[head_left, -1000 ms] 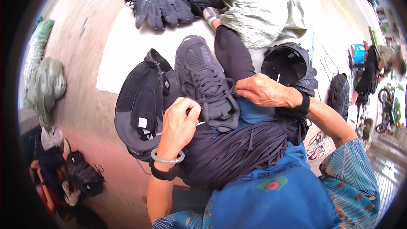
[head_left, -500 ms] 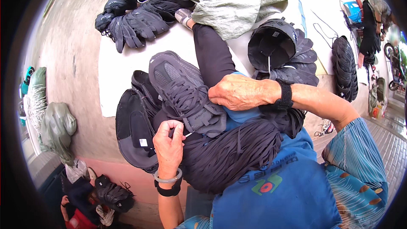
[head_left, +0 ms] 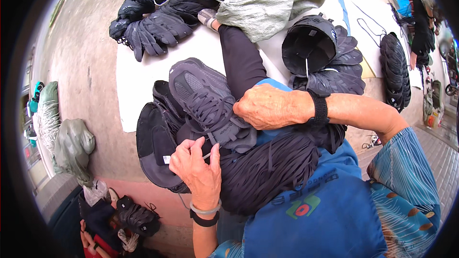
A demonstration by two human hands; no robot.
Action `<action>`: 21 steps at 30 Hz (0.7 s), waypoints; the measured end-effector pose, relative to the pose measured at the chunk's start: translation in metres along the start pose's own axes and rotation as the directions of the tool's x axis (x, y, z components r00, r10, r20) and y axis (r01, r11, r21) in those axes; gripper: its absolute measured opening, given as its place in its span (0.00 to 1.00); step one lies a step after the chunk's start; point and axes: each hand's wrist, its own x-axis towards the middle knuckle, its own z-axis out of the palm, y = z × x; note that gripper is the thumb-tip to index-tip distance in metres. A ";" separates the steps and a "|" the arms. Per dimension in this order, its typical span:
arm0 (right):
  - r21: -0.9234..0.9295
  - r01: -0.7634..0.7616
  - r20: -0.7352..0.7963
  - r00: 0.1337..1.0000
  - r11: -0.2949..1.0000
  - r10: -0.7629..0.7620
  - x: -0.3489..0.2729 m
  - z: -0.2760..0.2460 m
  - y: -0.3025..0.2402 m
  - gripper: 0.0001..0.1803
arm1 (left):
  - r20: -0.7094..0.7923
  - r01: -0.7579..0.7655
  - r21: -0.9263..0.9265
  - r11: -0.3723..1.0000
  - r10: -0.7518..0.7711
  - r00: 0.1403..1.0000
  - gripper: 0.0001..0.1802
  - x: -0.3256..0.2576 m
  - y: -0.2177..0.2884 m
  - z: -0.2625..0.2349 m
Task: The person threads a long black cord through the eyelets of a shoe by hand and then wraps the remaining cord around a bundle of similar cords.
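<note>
One grey shoe (head_left: 208,105) lies beside one dark lace bundle (head_left: 272,172); its lacing looks mostly done, one pale lace tip (head_left: 206,155) left. Your left hand (head_left: 198,174) has thumb and forefinger slightly parted around it, grip uncertain. Your right hand (head_left: 275,107) curls at the shoe's side; its hold I cannot tell.

The laced sneaker upper (head_left: 204,96) is dark grey with a mesh-patterned toe, the lace bundle (head_left: 267,172) near-black. The apron (head_left: 320,231) is blue; the teal sleeve (head_left: 406,174) carries white lines and brown spots.
</note>
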 end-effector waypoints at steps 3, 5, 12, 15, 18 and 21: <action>0.016 0.017 -0.025 1.000 1.000 -0.017 0.000 0.000 0.000 0.09 | 0.006 -0.017 0.072 0.997 0.016 1.000 0.19 0.000 -0.001 0.001; 0.023 0.036 -0.038 0.999 0.999 -0.035 0.001 0.001 0.000 0.09 | 0.033 -0.017 0.105 0.994 0.014 0.999 0.19 0.000 -0.002 0.002; 0.064 0.001 0.047 0.999 0.998 -0.004 0.013 0.010 0.012 0.09 | 0.106 0.014 -0.039 0.999 -0.009 0.994 0.12 0.000 -0.008 0.013; 0.166 0.015 -0.014 1.000 0.986 -0.013 0.010 0.005 0.011 0.09 | 0.103 0.008 -0.124 0.992 0.005 0.995 0.09 0.001 -0.012 0.017; 0.166 -0.018 -0.092 0.995 0.986 0.033 0.004 0.006 0.007 0.10 | 0.094 0.136 -0.312 0.940 -0.112 0.989 0.10 -0.001 -0.015 0.022; 0.126 0.042 -0.120 0.992 0.991 -0.027 0.003 0.018 0.000 0.09 | 0.066 -0.006 -0.297 0.955 0.027 0.997 0.10 0.003 -0.013 0.021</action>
